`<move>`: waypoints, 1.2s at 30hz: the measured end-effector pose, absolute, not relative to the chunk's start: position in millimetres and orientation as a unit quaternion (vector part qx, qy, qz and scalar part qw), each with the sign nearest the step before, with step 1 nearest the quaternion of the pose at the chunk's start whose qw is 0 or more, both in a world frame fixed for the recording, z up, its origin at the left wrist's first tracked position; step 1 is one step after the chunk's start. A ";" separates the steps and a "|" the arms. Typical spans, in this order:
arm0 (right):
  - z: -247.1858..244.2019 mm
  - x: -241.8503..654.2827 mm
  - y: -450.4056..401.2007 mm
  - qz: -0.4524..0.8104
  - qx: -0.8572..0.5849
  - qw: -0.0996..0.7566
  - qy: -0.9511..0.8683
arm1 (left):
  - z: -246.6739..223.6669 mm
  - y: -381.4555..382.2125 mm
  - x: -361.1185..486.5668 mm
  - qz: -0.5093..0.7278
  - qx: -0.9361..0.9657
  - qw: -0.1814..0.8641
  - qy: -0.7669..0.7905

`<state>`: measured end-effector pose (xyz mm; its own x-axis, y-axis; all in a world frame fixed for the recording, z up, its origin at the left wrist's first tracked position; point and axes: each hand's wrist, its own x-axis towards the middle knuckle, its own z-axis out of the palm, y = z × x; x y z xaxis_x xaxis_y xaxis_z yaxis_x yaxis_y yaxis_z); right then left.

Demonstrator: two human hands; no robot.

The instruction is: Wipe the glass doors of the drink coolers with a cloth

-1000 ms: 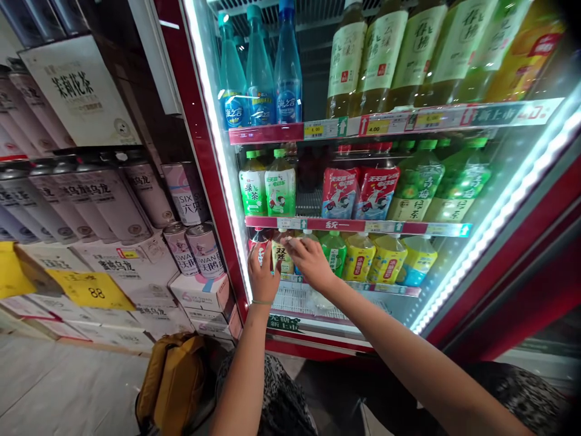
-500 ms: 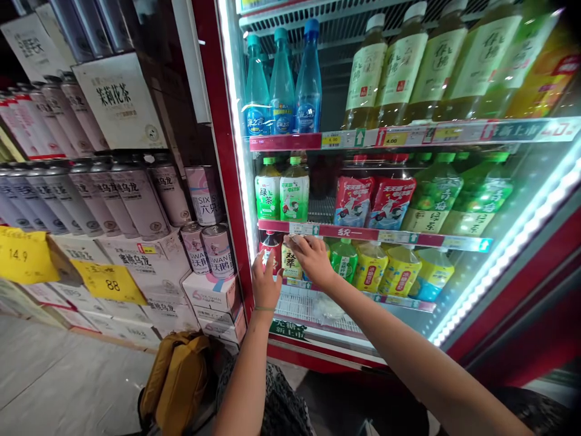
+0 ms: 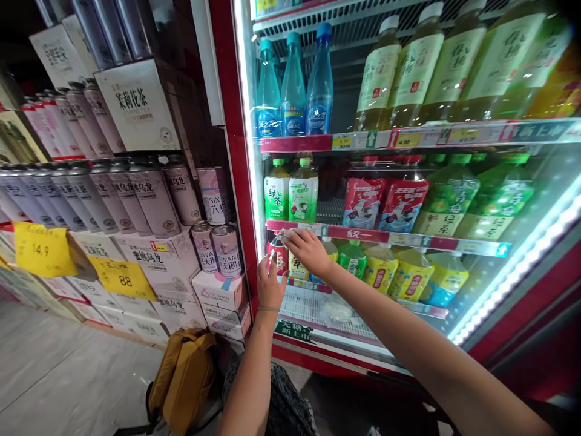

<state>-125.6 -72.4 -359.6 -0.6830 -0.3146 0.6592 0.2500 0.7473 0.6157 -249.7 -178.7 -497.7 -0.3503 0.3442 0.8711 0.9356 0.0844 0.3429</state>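
Note:
My right hand (image 3: pixel 309 253) reaches to the left end of a red shelf strip (image 3: pixel 333 231) in the lit drinks cooler. Its fingers are closed on a small crumpled greyish-white piece (image 3: pixel 282 235), possibly a tissue or cloth, against the strip. Lower and to the left, my left hand (image 3: pixel 271 286) is raised with fingers up and thumb apart, in front of a red-labelled bottle (image 3: pixel 280 257). A pale streak shows by its fingertips; I cannot make out what it is. Beside the red bottle, a cream-labelled bottle (image 3: pixel 298 266) is partly behind my right hand.
Green tea bottles (image 3: pixel 303 192) and red packs (image 3: pixel 364 203) stand on the shelf above. Yellow-labelled bottles (image 3: pixel 380 269) are right of my hands. A clear crumpled plastic item (image 3: pixel 336 310) lies on the bottom rack. Cans (image 3: pixel 227 249) and boxes flank the cooler; a mustard backpack (image 3: pixel 188 381) is on the floor.
My right hand has slid left along the shelf strip toward its end, with the greyish piece. My left hand stays low near the red bottle. The view has shifted slightly left.

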 end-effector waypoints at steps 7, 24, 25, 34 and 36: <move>-358.5 -151.3 -76.8 -0.318 0.047 0.360 -0.876 | -496.5 -184.0 -255.6 -0.492 -0.438 0.311 -0.685; -377.8 -173.8 -83.1 -0.332 0.115 0.309 -0.884 | -501.5 -201.8 -281.5 -0.564 -0.345 0.241 -0.710; -386.3 -172.1 -83.4 -0.332 0.133 0.296 -0.886 | -502.5 -203.4 -283.2 -0.566 -0.345 0.237 -0.711; -438.5 -170.3 -83.3 -0.310 0.138 0.292 -0.894 | -508.5 -212.7 -292.2 -0.567 -0.347 0.229 -0.711; -440.1 -170.7 -81.7 -0.298 0.124 0.300 -0.898 | -508.5 -213.7 -292.5 -0.567 -0.350 0.234 -0.708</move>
